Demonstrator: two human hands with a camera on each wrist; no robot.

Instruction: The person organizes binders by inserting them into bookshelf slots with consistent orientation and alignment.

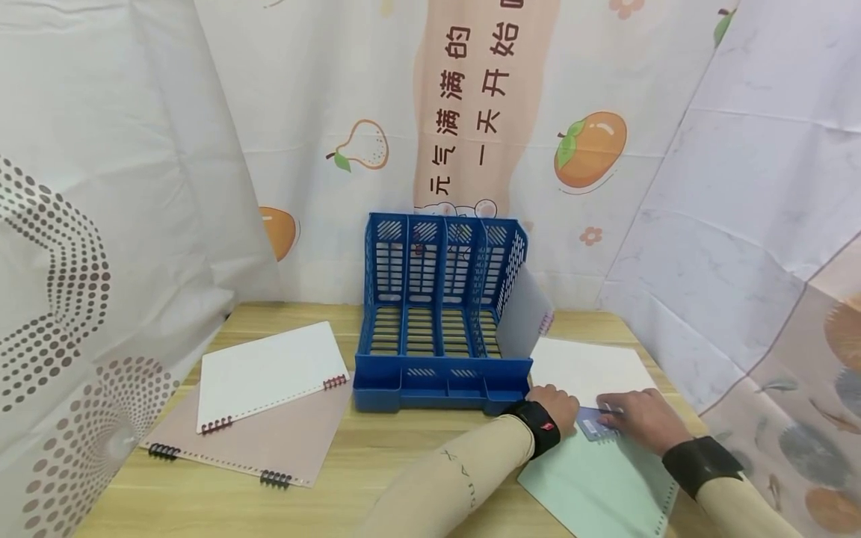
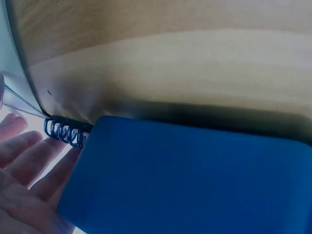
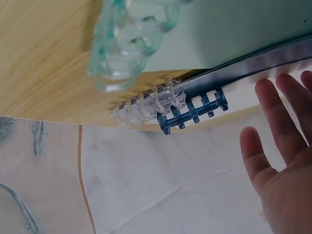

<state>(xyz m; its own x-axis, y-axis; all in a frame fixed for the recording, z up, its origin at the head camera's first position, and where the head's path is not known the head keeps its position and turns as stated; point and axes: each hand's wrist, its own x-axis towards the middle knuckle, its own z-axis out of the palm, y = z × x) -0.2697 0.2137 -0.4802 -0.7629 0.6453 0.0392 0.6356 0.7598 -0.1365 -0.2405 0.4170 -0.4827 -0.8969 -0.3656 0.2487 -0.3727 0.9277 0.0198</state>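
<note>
My right hand (image 1: pixel 639 420) holds the far right part of a small purple-blue notebook (image 1: pixel 593 426), its thumb on the cover. In the right wrist view that hand's fingers are fairly straight and spread beside the notebooks' edges. My left hand (image 1: pixel 557 407) rests by the small notebook's left side, next to the blue file rack (image 1: pixel 440 385). Its extended fingers lie near a dark coil (image 2: pixel 68 131) in the left wrist view. Beneath the small notebook lie a pale green notebook (image 1: pixel 599 486) and a white notebook (image 1: pixel 585 366).
A light notebook (image 1: pixel 521 317) leans upright at the rack's right side. On the left, a white notebook (image 1: pixel 269 373) overlaps a larger pinkish-brown one (image 1: pixel 289 448). Printed curtains (image 1: pixel 309 75) enclose the wooden table (image 1: pixel 222 501) on three sides.
</note>
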